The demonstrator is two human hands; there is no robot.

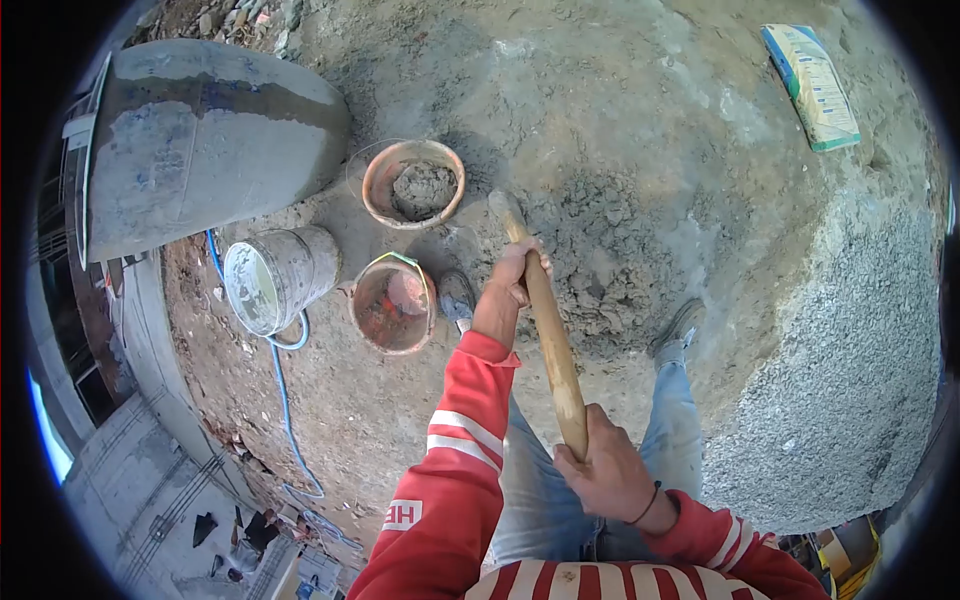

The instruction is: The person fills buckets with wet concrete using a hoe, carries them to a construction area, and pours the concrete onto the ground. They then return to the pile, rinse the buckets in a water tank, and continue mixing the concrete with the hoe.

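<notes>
Wooden handle [553, 345] held slanting near centre of view; fingers of left hand [518, 268] and right hand [606, 465] wrapped round it. Tool's head not discernible. Mortar-working apparently in hand; steady two-handed guidance seemingly called for. Mortar heap [612, 275] spread at 1 o'clock. Movement bounded by green-handled bucket [393, 310] at 9, mortar-holding bucket [402, 223] at 11, gravel [830, 390] at 3; room offered over ground [600, 110] at 12.

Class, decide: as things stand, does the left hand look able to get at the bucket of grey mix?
Probably not while the left hand is wrapped around the wooden handle; were it free, nothing seems to block the bucket.
</notes>
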